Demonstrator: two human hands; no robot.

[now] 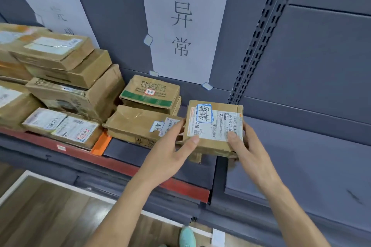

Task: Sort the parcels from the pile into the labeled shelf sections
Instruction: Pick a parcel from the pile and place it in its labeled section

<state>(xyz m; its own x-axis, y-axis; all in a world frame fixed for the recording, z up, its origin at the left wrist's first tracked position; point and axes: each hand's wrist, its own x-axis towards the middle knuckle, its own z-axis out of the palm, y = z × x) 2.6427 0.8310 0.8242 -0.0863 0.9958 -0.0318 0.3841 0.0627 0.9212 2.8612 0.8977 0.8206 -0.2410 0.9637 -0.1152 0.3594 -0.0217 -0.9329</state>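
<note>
The parcel (214, 126) sits gripped between left hand (172, 152) and right hand (244, 146).

A parcel (212, 144) of matt brown cardboard, creased at its edges, is seen faced with a smooth white paper label (218, 126). The shelf (301, 156) is finished in matt grey, as is its slotted upright (260, 42). A matt paper sign (180, 26) is taped behind. Wood-grain flooring (50, 216) is shown below.
</note>
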